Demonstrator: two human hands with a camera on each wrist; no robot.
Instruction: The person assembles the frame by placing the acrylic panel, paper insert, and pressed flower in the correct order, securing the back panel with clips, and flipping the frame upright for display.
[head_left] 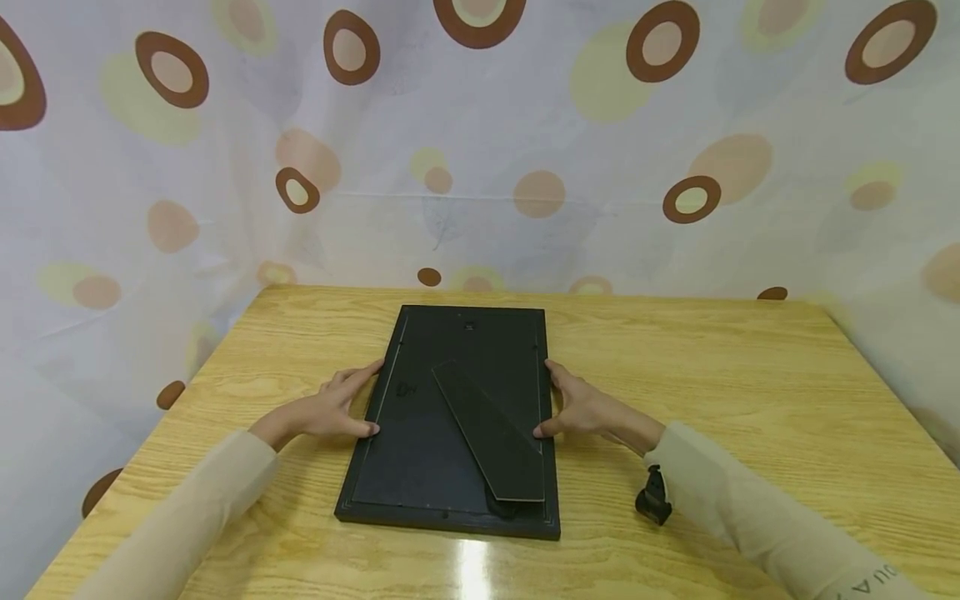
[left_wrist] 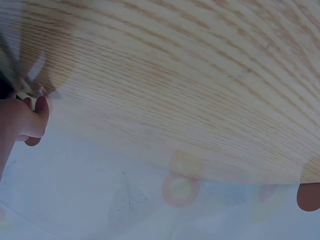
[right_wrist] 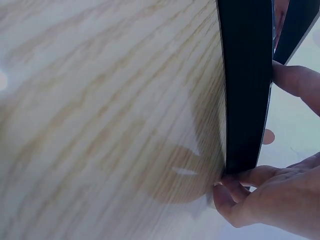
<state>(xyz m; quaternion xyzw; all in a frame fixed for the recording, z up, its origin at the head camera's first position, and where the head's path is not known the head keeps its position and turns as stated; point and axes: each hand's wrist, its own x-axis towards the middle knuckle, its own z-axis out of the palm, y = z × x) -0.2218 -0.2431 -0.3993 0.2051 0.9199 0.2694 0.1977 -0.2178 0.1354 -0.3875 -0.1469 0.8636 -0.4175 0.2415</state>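
A black picture frame (head_left: 420, 450) lies back side up on the wooden table, its easel stand (head_left: 495, 442) slanting across the backing. My left hand (head_left: 326, 412) grips the left side, thumb on the border and fingers further up the edge. On the opposite side my right hand (head_left: 585, 408) holds the frame with its thumb over the border. In the right wrist view, the fingers of the right hand (right_wrist: 280, 200) curl at the lower edge of the black frame side (right_wrist: 247, 90). Only part of the left hand (left_wrist: 22, 120) shows in the left wrist view.
The wooden table (head_left: 712, 375) extends on both sides of the frame. Behind it hangs a pale curtain (head_left: 480, 125) with brown and beige ovals. A small black device (head_left: 654, 497) hangs at the right sleeve cuff.
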